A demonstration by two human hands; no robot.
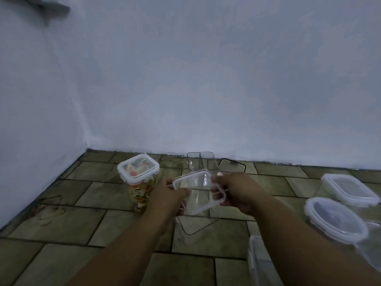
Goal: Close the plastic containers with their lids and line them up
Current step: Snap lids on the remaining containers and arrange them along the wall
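Two hands, left hand [165, 196] and right hand [239, 190], grip the lid [195, 182] over the tilted clear container [195, 220] at floor centre; skewed pressing may leave it half-seated, or bump the filled container [138, 182] at nine o'clock.

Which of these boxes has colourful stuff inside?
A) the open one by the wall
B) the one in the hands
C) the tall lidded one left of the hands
C: the tall lidded container shows orange and yellow pieces; the held container and the open container behind it look clear.
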